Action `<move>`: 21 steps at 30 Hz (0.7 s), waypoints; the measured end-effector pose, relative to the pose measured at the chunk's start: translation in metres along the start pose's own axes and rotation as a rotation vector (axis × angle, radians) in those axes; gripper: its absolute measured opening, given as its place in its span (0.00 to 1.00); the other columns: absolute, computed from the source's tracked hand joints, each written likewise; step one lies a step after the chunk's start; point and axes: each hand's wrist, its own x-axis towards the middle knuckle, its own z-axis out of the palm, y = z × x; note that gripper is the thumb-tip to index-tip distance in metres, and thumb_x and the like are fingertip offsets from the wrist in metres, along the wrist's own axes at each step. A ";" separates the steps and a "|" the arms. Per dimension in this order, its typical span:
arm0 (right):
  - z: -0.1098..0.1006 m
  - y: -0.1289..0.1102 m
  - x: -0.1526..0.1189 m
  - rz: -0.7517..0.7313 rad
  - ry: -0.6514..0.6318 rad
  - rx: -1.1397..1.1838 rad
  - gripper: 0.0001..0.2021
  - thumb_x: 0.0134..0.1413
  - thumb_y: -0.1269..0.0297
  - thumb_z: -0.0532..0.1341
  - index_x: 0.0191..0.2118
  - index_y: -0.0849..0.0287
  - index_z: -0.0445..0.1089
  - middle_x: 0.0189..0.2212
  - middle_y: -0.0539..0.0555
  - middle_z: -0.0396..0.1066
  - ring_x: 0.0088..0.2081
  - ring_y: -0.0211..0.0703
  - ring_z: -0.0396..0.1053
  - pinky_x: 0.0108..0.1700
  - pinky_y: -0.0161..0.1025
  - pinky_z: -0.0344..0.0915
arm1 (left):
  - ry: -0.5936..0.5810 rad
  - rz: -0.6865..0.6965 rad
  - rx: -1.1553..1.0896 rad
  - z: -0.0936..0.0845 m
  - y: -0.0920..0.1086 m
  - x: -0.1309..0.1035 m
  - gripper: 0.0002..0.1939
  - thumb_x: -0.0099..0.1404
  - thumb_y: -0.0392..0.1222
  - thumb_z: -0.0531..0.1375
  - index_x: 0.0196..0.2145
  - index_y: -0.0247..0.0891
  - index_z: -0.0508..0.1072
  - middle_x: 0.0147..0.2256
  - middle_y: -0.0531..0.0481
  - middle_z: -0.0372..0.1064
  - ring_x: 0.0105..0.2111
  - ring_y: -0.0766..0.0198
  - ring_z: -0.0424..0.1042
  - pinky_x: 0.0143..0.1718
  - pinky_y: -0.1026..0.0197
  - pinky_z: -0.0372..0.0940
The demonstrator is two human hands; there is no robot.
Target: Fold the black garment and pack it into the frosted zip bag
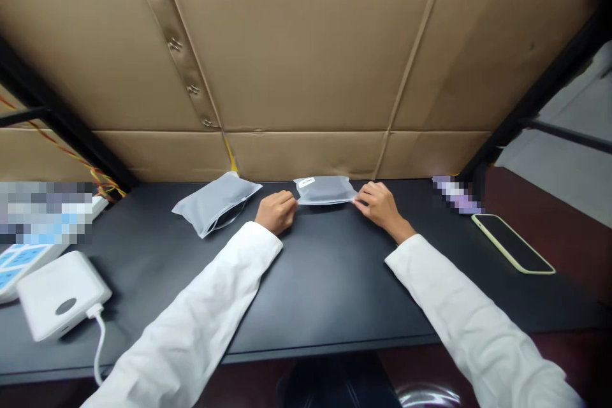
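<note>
Now pinching the near corners of a frosted pouch point(325, 190) between closed fingertips of left hand point(277, 211) and right hand point(381, 205), close to the back edge of a black table point(315, 280) before a cardboard wall point(301, 57), with room between white sleeves point(201, 306) to the front edge, right of a second pouch point(215, 199).
</note>
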 end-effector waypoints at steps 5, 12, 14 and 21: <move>-0.006 0.007 -0.007 0.042 -0.018 0.012 0.11 0.61 0.66 0.59 0.27 0.59 0.73 0.28 0.54 0.72 0.33 0.43 0.64 0.39 0.42 0.56 | -0.015 -0.034 -0.038 0.000 0.001 -0.001 0.13 0.68 0.35 0.53 0.25 0.38 0.67 0.27 0.49 0.67 0.28 0.64 0.66 0.29 0.61 0.58; -0.012 0.016 -0.018 0.148 -0.058 0.068 0.09 0.58 0.64 0.62 0.28 0.58 0.74 0.30 0.54 0.73 0.33 0.43 0.67 0.37 0.41 0.59 | -0.034 -0.083 -0.090 0.000 0.002 0.000 0.13 0.68 0.35 0.53 0.25 0.38 0.68 0.27 0.48 0.67 0.29 0.64 0.67 0.29 0.61 0.60; -0.013 0.016 -0.022 0.228 -0.055 0.175 0.08 0.58 0.63 0.63 0.29 0.58 0.74 0.31 0.54 0.73 0.33 0.42 0.69 0.37 0.41 0.62 | -0.049 -0.118 -0.119 0.000 0.002 -0.001 0.11 0.67 0.35 0.53 0.26 0.38 0.69 0.28 0.48 0.68 0.30 0.63 0.69 0.30 0.61 0.61; -0.016 -0.009 -0.023 0.426 -0.004 0.738 0.13 0.51 0.53 0.67 0.34 0.58 0.72 0.36 0.54 0.72 0.34 0.41 0.72 0.37 0.40 0.72 | -0.134 -0.172 -0.432 -0.001 0.006 -0.004 0.09 0.66 0.43 0.58 0.42 0.38 0.68 0.43 0.46 0.69 0.33 0.66 0.71 0.36 0.63 0.69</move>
